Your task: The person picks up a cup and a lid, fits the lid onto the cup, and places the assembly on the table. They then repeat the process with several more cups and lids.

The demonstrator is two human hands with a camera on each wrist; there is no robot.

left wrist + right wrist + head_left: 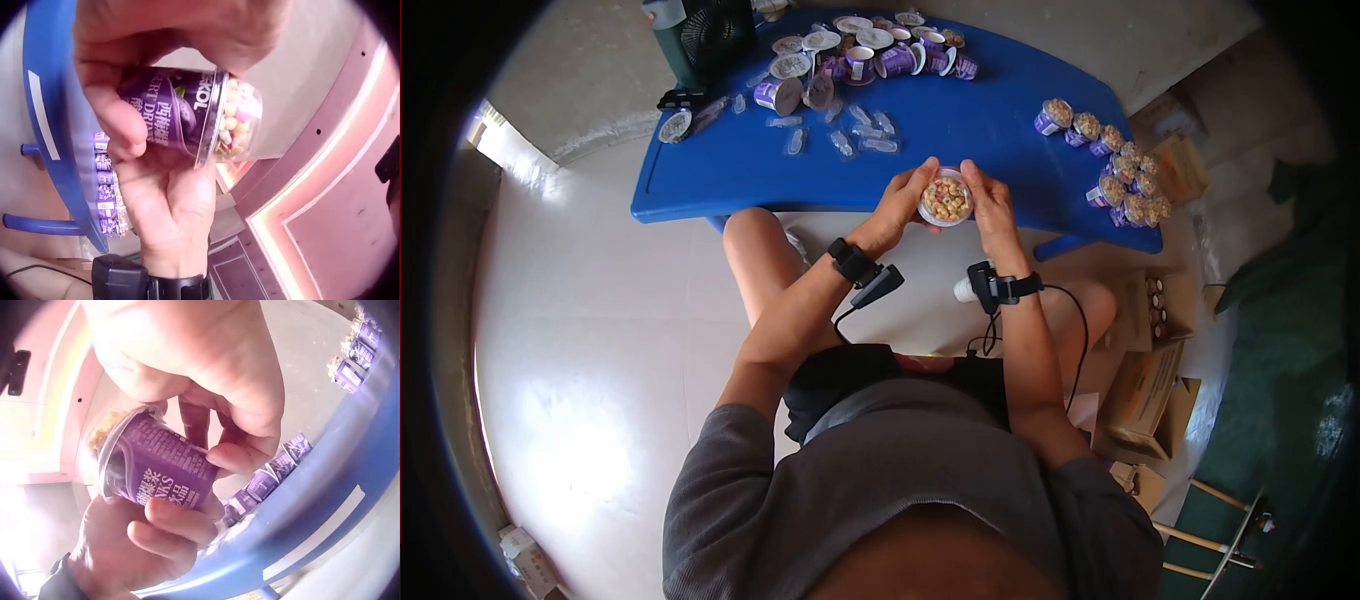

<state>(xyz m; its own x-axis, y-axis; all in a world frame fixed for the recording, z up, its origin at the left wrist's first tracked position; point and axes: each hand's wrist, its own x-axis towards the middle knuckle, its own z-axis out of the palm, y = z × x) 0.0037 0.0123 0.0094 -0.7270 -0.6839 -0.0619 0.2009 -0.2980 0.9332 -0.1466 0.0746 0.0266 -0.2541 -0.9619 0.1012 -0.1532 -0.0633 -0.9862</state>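
A purple printed yogurt cup point(947, 200) with a clear domed top full of pale and pink cereal balls is held up just over the table's near edge. My left hand point(897, 208) grips it from the left side, thumb near the rim. From the other side my right hand point(994, 212) grips the same cup, its thumb also up by the rim. Fingers of both hands wrap the purple wall of the cup point(172, 112) in the left wrist view. Seen from the right wrist, the clear lid point(115, 453) sits on the cup's rim, facing left.
Several purple cups with cereal tops point(1128, 170) stand at the right end of the blue table point(730, 165). Purple cups and round lids point(821, 41) pile at the back, small clear packets point(842, 143) before them. Cardboard boxes point(1135, 400) sit on the floor at right.
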